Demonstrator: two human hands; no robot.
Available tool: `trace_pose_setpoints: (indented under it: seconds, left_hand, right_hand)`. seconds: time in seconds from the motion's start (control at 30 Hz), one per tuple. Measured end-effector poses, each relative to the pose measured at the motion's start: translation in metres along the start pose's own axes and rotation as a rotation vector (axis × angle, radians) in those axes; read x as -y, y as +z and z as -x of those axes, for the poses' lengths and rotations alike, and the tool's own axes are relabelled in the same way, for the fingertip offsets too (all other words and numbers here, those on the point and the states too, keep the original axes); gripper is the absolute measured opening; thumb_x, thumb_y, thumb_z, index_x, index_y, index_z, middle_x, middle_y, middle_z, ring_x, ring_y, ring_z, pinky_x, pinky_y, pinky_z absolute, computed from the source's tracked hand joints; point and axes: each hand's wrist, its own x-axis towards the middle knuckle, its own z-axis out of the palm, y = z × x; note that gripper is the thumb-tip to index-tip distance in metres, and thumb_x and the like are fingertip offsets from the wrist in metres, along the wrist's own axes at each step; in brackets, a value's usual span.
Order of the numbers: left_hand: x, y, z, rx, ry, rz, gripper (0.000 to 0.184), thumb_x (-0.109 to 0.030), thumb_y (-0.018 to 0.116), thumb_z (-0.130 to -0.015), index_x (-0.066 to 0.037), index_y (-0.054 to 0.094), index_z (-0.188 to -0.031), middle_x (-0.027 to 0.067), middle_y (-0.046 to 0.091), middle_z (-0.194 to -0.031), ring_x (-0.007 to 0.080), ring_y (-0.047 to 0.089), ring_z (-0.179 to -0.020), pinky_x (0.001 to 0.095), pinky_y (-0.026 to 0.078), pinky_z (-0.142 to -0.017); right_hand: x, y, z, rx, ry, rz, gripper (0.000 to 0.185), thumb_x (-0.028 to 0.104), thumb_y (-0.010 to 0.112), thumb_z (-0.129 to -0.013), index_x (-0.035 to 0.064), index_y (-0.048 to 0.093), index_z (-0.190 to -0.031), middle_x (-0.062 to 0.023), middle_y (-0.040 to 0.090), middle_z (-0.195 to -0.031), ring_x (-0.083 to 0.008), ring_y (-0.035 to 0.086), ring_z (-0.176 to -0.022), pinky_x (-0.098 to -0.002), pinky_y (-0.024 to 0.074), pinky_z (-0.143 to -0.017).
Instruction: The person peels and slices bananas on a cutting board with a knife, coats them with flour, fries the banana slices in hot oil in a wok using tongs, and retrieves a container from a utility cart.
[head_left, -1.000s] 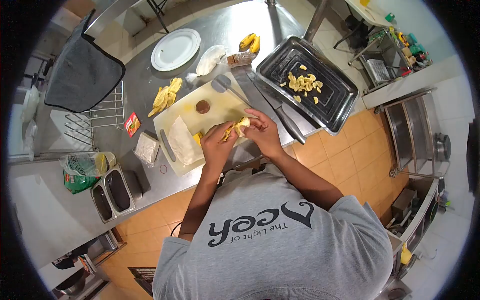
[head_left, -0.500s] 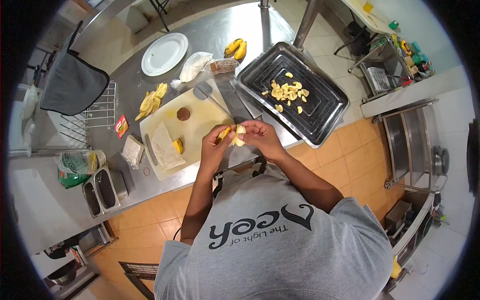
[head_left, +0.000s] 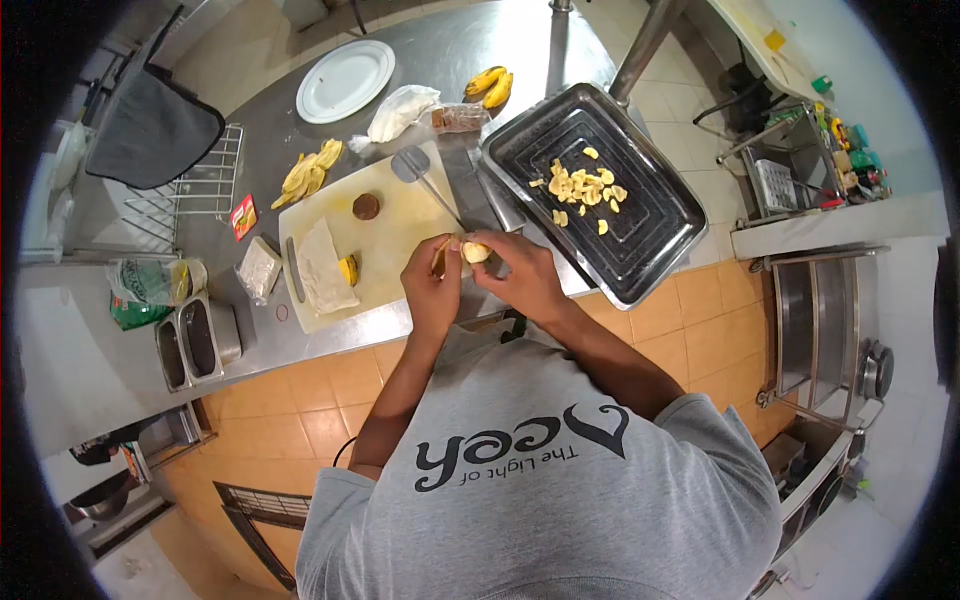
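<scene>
My left hand (head_left: 434, 282) and my right hand (head_left: 522, 275) meet at the right front edge of the cutting board. Between them is a partly peeled banana (head_left: 476, 252); my right fingers close round its pale flesh, and my left fingers pinch its peel side. On the cutting board (head_left: 400, 245) lie a white dough sheet (head_left: 322, 270), a yellow banana piece (head_left: 348, 269), a round brown disc (head_left: 366, 206) and a spatula (head_left: 411, 165). To the right, a black tray (head_left: 650, 235) holds banana slices (head_left: 580, 187).
Banana peels (head_left: 311, 171), a white plate (head_left: 346, 82), a white plastic bag (head_left: 402, 114), a wrapped brown block (head_left: 455, 118) and two bananas (head_left: 490, 85) lie farther back. At left are a wrapped white block (head_left: 259, 271), a red packet (head_left: 243, 217) and metal containers (head_left: 225, 335).
The banana has turned so that its pale end faces up between my hands. My view has shifted a little; the table items keep their places.
</scene>
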Motion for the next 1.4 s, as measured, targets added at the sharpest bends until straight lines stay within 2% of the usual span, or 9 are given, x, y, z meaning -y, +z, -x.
trace_pose_setpoints:
  seconds: [0.1,0.2,0.3,0.4,0.6,0.83,1.07,1.17,1.4]
  left_hand:
    - [-0.014,-0.005,0.002,-0.068,0.238,-0.208,0.016,-0.011,0.059,-0.092,0.004,0.062,-0.097,0.0094,0.062,-0.079,0.0169,0.058,-0.067,0.0292,0.046,-0.06]
    - [-0.011,-0.013,0.001,-0.011,0.233,-0.356,0.013,-0.007,0.061,-0.087,0.003,0.059,-0.095,0.0166,0.061,-0.082,0.0307,0.062,-0.071,0.0357,0.049,-0.062]
    - [-0.01,-0.017,-0.001,-0.02,0.229,-0.362,0.011,-0.006,0.059,-0.088,0.002,0.058,-0.094,0.0172,0.06,-0.082,0.0335,0.06,-0.07,0.0382,0.048,-0.061]
    - [-0.003,-0.022,-0.008,-0.031,0.272,-0.36,0.012,-0.008,0.057,-0.09,0.003,0.056,-0.095,0.0173,0.059,-0.081,0.0298,0.059,-0.068,0.0369,0.047,-0.061]
    - [0.012,-0.049,-0.023,0.088,-0.25,0.239,0.021,-0.021,0.047,-0.1,-0.001,0.054,-0.096,0.0021,0.051,-0.073,0.0078,0.045,-0.063,0.0245,0.04,-0.057]
    - [0.013,-0.088,-0.049,0.201,-0.354,0.541,0.021,-0.022,0.048,-0.099,-0.002,0.054,-0.104,0.0006,0.053,-0.084,0.007,0.049,-0.071,0.022,0.042,-0.067]
    - [0.02,-0.116,-0.063,0.315,0.135,0.014,0.018,-0.01,0.057,-0.093,0.0,0.056,-0.107,0.0081,0.059,-0.093,0.0122,0.056,-0.082,0.0247,0.045,-0.069]
    - [0.027,-0.126,-0.07,0.347,0.259,0.02,0.017,-0.005,0.056,-0.089,0.002,0.054,-0.105,0.0168,0.057,-0.091,0.0283,0.06,-0.079,0.0334,0.047,-0.067]
    - [0.033,-0.139,-0.077,0.401,0.341,-0.114,0.012,-0.006,0.051,-0.092,0.003,0.051,-0.1,0.0202,0.056,-0.091,0.0367,0.058,-0.081,0.0401,0.047,-0.07]
  right_hand:
    - [0.001,0.005,-0.008,-0.017,-0.108,0.025,0.037,0.006,0.072,-0.072,0.0065,0.061,-0.107,-0.0128,0.067,-0.1,-0.0263,0.067,-0.085,-0.0344,0.0534,-0.072]
    - [-0.004,0.012,-0.008,0.075,0.017,-0.077,0.036,0.007,0.072,-0.073,0.0072,0.061,-0.107,-0.0126,0.066,-0.102,-0.0251,0.067,-0.087,-0.0318,0.0534,-0.073]
    - [-0.006,0.018,-0.012,0.071,0.067,-0.208,0.038,0.001,0.074,-0.073,0.0027,0.061,-0.109,-0.0105,0.068,-0.102,-0.0176,0.068,-0.088,-0.0288,0.054,-0.076]
    - [-0.015,0.033,-0.011,0.105,0.194,-0.464,0.037,0.002,0.071,-0.076,0.0031,0.058,-0.111,-0.0087,0.065,-0.11,-0.0154,0.064,-0.099,-0.0275,0.0517,-0.084]
    - [-0.014,0.065,-0.015,0.035,0.446,-1.031,0.046,-0.008,0.065,-0.081,0.0001,0.045,-0.121,-0.0131,0.062,-0.115,-0.0159,0.059,-0.107,-0.029,0.048,-0.092]
    - [0.009,0.094,-0.033,0.0,0.404,-0.936,0.04,-0.008,0.064,-0.083,-0.0013,0.051,-0.12,-0.0127,0.061,-0.119,-0.0144,0.059,-0.105,-0.0264,0.0488,-0.09]
    - [0.026,0.118,-0.033,-0.073,0.481,-0.94,0.044,-0.006,0.064,-0.084,-0.0023,0.05,-0.125,-0.0087,0.06,-0.114,-0.0165,0.061,-0.104,-0.0263,0.0504,-0.087]
    - [0.032,0.127,-0.031,-0.149,0.461,-0.886,0.043,-0.005,0.064,-0.084,-0.0024,0.05,-0.125,-0.0095,0.061,-0.114,-0.0162,0.061,-0.103,-0.0267,0.05,-0.088]
    - [0.051,0.153,-0.026,-0.229,0.483,-0.816,0.038,-0.003,0.067,-0.083,-0.0011,0.055,-0.12,-0.0082,0.064,-0.109,-0.0121,0.061,-0.1,-0.0258,0.0495,-0.086]
